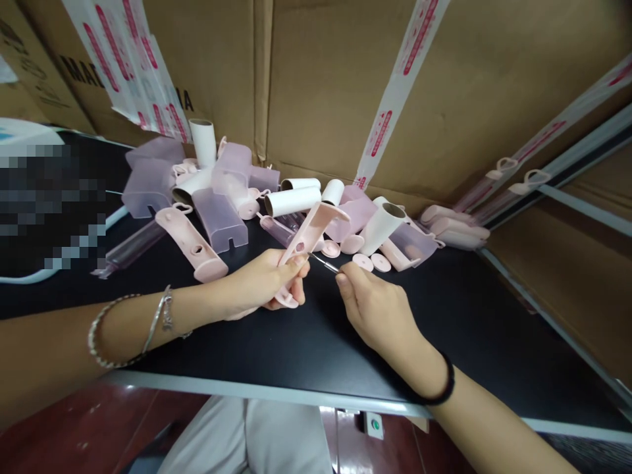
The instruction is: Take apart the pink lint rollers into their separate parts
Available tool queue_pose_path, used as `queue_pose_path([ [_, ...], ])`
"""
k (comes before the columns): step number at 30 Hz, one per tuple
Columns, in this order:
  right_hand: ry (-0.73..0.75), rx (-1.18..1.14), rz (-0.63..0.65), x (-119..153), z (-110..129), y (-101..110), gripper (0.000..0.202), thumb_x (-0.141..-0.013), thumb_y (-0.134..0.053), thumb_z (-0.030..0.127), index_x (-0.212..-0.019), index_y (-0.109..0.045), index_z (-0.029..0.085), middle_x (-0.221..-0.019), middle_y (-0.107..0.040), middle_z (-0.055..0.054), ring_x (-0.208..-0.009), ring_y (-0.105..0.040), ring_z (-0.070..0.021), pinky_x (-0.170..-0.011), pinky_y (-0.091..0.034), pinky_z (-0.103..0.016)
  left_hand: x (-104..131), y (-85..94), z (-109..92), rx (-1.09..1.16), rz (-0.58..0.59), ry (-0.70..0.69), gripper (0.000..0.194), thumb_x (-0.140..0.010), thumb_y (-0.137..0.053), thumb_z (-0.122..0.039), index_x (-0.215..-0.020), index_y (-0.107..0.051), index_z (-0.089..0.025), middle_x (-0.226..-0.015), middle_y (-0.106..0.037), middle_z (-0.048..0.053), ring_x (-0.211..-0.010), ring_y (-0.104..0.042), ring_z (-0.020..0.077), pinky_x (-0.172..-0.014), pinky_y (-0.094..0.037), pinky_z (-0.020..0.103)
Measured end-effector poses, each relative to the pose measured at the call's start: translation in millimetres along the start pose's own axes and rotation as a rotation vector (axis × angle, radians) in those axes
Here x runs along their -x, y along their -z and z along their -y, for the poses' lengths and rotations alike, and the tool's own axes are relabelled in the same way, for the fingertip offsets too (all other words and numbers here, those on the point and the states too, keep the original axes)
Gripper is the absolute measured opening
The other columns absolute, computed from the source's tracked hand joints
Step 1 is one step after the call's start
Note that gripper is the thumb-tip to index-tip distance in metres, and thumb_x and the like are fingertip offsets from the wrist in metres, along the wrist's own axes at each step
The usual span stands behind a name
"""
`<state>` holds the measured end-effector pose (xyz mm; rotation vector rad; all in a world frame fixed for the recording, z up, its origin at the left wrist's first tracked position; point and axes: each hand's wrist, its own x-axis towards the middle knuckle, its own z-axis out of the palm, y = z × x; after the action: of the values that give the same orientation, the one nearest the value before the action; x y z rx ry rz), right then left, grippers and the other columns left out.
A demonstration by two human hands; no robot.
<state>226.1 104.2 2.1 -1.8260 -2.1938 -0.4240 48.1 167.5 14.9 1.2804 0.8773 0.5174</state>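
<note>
My left hand (269,280) is closed round a pale pink plastic part (316,225), long and curved with a small hole in it, held tilted above the black table. In my right hand (378,303) is a thin metal tool (327,264), perhaps a small scraper or screwdriver; my fingers cover its handle. The tool's tip meets or nearly meets the edge of the pink part near the hole. A similar pink part (190,242) with a hole lies on the table, left of my left hand.
White cardboard tubes (293,201), translucent purple covers (224,220) and pink discs (363,262) lie heaped behind my hands. More pink parts (457,230) rest at the right. A large cardboard box (316,85) stands behind the black table (306,355). Metal rails edge the right side.
</note>
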Motion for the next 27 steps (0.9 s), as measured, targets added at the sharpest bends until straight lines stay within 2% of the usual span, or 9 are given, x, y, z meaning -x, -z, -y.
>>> queue_pose_path([
  [4, 0.066, 0.067, -0.092, 2.1, -1.4, 2.4, 0.029, -0.096, -0.030, 0.030, -0.087, -0.056, 0.021, -0.067, -0.063, 0.002, -0.051, -0.057, -0.0118, -0.043, -0.019, -0.023, 1.0, -1.3, 0.9, -0.013, -0.020, 0.035, 0.030, -0.091, -0.041, -0.039, -0.072, -0.043, -0.017, -0.050, -0.054, -0.001, -0.035, -0.040, 0.0050, -0.032, -0.025, 0.012],
  [8, 0.060, 0.106, -0.150, 2.2, -2.0, 3.7, 0.028, -0.095, -0.034, 0.029, -0.077, -0.054, 0.020, -0.064, -0.061, 0.002, -0.050, -0.054, -0.0112, -0.044, -0.020, -0.023, 0.4, -2.6, 2.1, -0.035, 0.011, 0.033, 0.028, -0.092, -0.040, -0.038, -0.073, -0.045, -0.017, -0.047, -0.055, -0.001, -0.033, -0.044, 0.0070, -0.030, -0.026, 0.013],
  [14, 0.097, 0.135, -0.177, 2.7, -1.9, 10.9, 0.027, -0.092, -0.039, 0.026, -0.069, -0.050, 0.020, -0.058, -0.056, 0.003, -0.045, -0.049, -0.0111, -0.043, -0.019, -0.024, 0.3, -3.7, -0.8, -0.137, 0.000, 0.061, 0.033, -0.093, -0.038, -0.040, -0.079, -0.052, -0.014, -0.048, -0.056, 0.000, -0.034, -0.047, 0.0074, -0.029, -0.028, 0.012],
  [18, 0.106, 0.157, -0.184, 4.6, -2.9, 13.8, 0.026, -0.091, -0.041, 0.026, -0.067, -0.051, 0.020, -0.057, -0.056, 0.003, -0.043, -0.048, -0.0107, -0.042, -0.017, -0.024, -0.6, -4.0, -2.4, -0.178, -0.002, 0.114, 0.034, -0.093, -0.037, -0.040, -0.077, -0.051, -0.015, -0.054, -0.060, 0.001, -0.033, -0.047, 0.0069, -0.028, -0.028, 0.013],
  [24, 0.221, 0.151, -0.223, 1.4, -13.5, 2.1, 0.026, -0.092, -0.039, 0.023, -0.070, -0.053, 0.019, -0.056, -0.056, 0.002, -0.042, -0.047, -0.0097, -0.044, -0.019, -0.025, -1.5, -1.0, -5.3, -0.212, 0.061, 0.176, 0.037, -0.094, -0.033, -0.042, -0.069, -0.043, -0.017, -0.050, -0.060, 0.001, -0.029, -0.040, 0.0058, -0.028, -0.025, 0.013],
  [27, 0.245, 0.177, -0.183, -1.8, -16.8, -8.3, 0.030, -0.094, -0.033, 0.024, -0.073, -0.053, 0.018, -0.057, -0.058, 0.000, -0.043, -0.049, -0.0105, -0.044, -0.019, -0.025, -1.1, 1.7, -7.8, -0.197, 0.098, 0.191, 0.035, -0.092, -0.038, -0.039, -0.065, -0.042, -0.017, -0.046, -0.057, 0.001, -0.030, -0.037, 0.0054, -0.029, -0.024, 0.013],
])
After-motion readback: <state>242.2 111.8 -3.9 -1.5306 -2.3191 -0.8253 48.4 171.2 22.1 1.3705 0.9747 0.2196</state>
